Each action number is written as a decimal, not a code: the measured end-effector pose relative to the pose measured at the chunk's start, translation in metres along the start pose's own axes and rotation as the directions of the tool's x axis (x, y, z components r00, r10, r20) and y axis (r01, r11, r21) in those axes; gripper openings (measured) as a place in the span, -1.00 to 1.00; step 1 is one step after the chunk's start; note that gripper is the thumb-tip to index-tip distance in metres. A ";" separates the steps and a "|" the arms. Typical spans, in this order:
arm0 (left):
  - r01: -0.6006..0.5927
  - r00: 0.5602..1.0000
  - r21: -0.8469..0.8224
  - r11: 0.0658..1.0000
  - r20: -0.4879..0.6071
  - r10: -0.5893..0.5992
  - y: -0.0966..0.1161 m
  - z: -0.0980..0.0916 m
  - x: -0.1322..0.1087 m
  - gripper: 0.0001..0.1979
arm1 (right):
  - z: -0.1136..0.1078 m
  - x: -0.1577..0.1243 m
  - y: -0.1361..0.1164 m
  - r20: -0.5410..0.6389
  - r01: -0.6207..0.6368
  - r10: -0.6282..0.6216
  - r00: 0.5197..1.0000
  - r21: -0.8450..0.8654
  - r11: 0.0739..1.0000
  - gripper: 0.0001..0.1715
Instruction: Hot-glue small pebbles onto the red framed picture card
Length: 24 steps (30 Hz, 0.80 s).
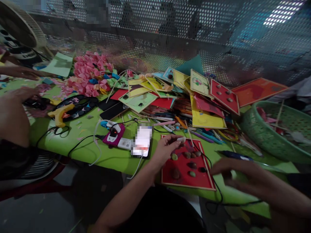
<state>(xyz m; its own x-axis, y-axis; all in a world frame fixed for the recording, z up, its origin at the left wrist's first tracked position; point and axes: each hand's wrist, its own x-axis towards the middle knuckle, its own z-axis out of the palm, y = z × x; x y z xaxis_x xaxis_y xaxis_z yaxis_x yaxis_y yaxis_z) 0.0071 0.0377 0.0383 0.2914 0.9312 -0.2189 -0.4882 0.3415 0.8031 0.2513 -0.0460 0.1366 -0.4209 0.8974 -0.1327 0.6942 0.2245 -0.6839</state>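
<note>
My left hand point(167, 149) pinches a small whitish stone point(181, 140) above the top edge of a red card point(167, 179) framed with thin wooden sticks. Several pebbles lie on the card, among them a green one point(192, 174), a dark brown one point(191, 165) and a black one point(202, 169). My right hand point(239, 176) hovers just right of the card, slightly blurred, its thumb and fingers apart with nothing seen between them. A black cord point(218, 191) runs between this hand and the card. A thin stick point(189, 133) leans at the card's top edge.
A lit phone point(143, 142) and a purple power strip point(114, 136) with cables lie left. Framed cards point(138, 102), pens and sticks heap behind. A green basket point(255, 129) stands right. Another person's hand point(14, 106) is near a yellow glue gun point(59, 115); pink paper flowers point(89, 71) lie behind.
</note>
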 end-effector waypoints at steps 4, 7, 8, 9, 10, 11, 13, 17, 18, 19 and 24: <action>0.042 0.999 0.061 0.997 -0.008 -0.042 0.000 0.000 -0.001 -0.63 | 0.005 0.067 0.003 -0.206 0.005 -0.028 0.978 -0.111 0.994 -0.59; 0.068 0.998 0.068 0.995 0.007 -0.069 0.003 0.001 -0.003 -0.64 | 0.019 0.095 0.002 -0.184 -0.029 -0.008 0.983 -0.197 0.980 -0.59; 0.062 0.998 0.061 0.996 0.016 -0.063 0.003 0.001 -0.004 -0.64 | 0.022 0.099 0.001 -0.163 -0.035 0.000 0.987 -0.212 0.977 -0.57; 0.055 0.998 0.054 0.997 0.021 -0.056 0.003 0.001 -0.004 -0.64 | 0.026 0.103 0.000 -0.143 -0.035 0.003 0.990 -0.218 0.975 -0.55; 0.050 0.998 0.052 0.997 0.023 -0.051 0.003 0.001 -0.004 -0.64 | 0.028 0.106 0.000 -0.124 -0.028 0.001 0.992 -0.217 0.976 -0.54; 0.050 0.998 0.057 0.997 0.022 -0.051 0.002 0.000 -0.004 -0.63 | 0.030 0.108 0.000 -0.105 -0.020 -0.001 0.994 -0.205 0.979 -0.52; 0.052 0.998 0.091 0.995 0.017 -0.054 -0.001 -0.001 -0.004 -0.60 | 0.034 0.110 0.001 -0.071 -0.007 -0.004 0.997 -0.143 0.990 -0.52; -0.005 1.000 0.160 0.987 0.010 0.004 -0.006 -0.004 -0.002 -0.56 | 0.041 0.112 0.004 -0.040 -0.018 0.018 0.999 0.018 1.000 -0.56; -0.026 1.000 0.163 0.986 0.010 0.024 -0.007 -0.004 -0.001 -0.57 | 0.042 0.112 0.005 -0.037 -0.031 0.033 0.999 0.047 0.998 -0.57; -0.043 0.999 0.160 0.986 0.012 0.041 -0.008 -0.004 0.000 -0.58 | 0.044 0.111 0.005 -0.034 -0.049 0.051 0.998 0.070 0.996 -0.57; -0.061 0.998 0.162 0.985 -0.008 0.063 -0.009 -0.004 0.001 -0.62 | 0.050 0.111 0.009 -0.062 -0.062 0.068 0.996 0.102 0.993 -0.59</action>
<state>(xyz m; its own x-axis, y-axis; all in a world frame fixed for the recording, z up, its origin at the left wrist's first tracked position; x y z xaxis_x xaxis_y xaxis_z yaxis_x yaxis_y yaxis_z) 0.0086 0.0362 0.0290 0.2537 0.9518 -0.1723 -0.3651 0.2592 0.8942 0.1818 0.0363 0.0805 -0.3356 0.9323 -0.1348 0.6560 0.1286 -0.7437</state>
